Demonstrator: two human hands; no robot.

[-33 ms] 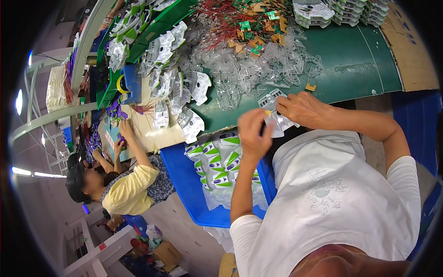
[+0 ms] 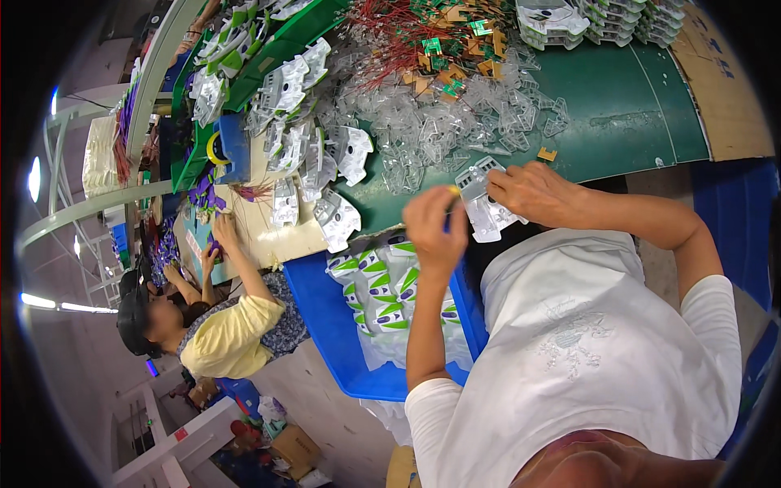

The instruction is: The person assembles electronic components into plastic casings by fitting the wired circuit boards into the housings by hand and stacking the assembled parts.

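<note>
A white molded plastic shell (image 2: 486, 205) with a slotted end lies at the bench's front edge. My right hand (image 2: 533, 193) grips its right side between thumb and fingers. Just left of the shell, my left hand (image 2: 437, 228) is raised, its fingers curled together. A small yellow tip (image 2: 454, 189) shows at those fingertips; the rest of whatever it belongs to is hidden. Beyond the shell spreads a heap of clear plastic pieces (image 2: 455, 114). A loose tan bracket-like piece (image 2: 547, 154) sits past my right hand.
Below my left arm stands a blue bin (image 2: 325, 325) with white-green-purple units. Red-wired green boards (image 2: 431, 49) pile at the back, stacked shells (image 2: 553, 20) beside them. More white shells (image 2: 338, 215) line the left side. A co-worker in yellow (image 2: 232, 333) sits at the left.
My left hand has moved left, away from the shell, carrying the yellow tip with it. My right hand and the shell stay in place.
</note>
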